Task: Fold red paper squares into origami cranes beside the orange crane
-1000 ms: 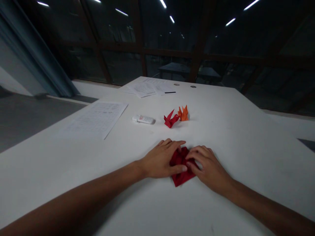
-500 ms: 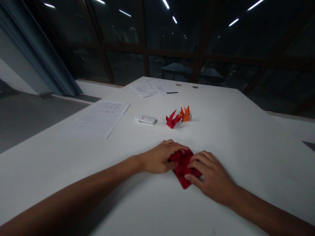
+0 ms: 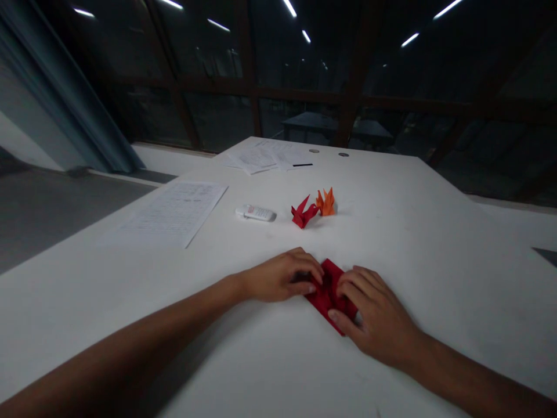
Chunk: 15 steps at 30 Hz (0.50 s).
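Note:
A folded square of red origami paper (image 3: 327, 293) lies on the white table between my two hands. My left hand (image 3: 285, 276) holds its left corner, thumb and fingertips closing on the edge. From the right, my right hand (image 3: 372, 310) grips the opposite corner, with the thumb at the near edge and the fingers bent over the top. The fingers partly cover both side corners. Beyond the paper stand a red folded paper crane (image 3: 304, 213) and, just behind it to the right, an orange paper crane (image 3: 326, 202).
A white correction-fluid-like bottle (image 3: 256, 213) lies left of the cranes. Printed sheets (image 3: 169, 212) rest at the table's left, with more papers (image 3: 265, 155) and a thin black strip (image 3: 303, 165) at the far end. Two round table fittings (image 3: 343, 154) sit near the far edge.
The red paper has turned slightly, its near corner shifting to the right. My left fingers have curled and drawn back from its top corner. My right hand stays on the right side.

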Available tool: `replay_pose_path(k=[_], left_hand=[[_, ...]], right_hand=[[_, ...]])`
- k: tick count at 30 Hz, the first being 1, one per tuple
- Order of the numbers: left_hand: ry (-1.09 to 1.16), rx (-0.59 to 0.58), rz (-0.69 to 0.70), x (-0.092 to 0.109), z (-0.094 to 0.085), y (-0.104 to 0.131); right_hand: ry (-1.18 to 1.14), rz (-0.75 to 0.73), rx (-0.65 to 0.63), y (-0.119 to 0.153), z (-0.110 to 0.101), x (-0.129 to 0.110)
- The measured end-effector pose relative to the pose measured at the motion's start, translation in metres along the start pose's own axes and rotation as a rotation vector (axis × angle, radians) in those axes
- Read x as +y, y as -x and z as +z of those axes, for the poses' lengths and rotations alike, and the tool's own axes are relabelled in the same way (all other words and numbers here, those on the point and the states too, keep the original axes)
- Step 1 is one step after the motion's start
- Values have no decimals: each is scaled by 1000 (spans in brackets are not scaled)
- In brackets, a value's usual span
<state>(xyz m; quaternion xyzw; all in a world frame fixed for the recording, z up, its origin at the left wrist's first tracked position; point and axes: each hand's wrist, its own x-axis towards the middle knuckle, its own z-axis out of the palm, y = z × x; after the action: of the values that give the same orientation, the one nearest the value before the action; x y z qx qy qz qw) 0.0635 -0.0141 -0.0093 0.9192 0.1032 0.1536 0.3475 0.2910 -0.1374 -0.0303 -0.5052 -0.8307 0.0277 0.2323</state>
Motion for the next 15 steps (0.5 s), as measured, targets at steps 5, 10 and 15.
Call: replay_pose_path(k=[5, 10, 15], left_hand=[[-88, 27, 18, 1, 6, -2], [-160, 46, -21, 3, 10, -3], [-226, 108, -131, 4, 18, -6]], right_hand=[[23, -52, 3, 1, -2, -4], [59, -52, 42, 3, 2, -6], [56, -33, 35, 4, 5, -3]])
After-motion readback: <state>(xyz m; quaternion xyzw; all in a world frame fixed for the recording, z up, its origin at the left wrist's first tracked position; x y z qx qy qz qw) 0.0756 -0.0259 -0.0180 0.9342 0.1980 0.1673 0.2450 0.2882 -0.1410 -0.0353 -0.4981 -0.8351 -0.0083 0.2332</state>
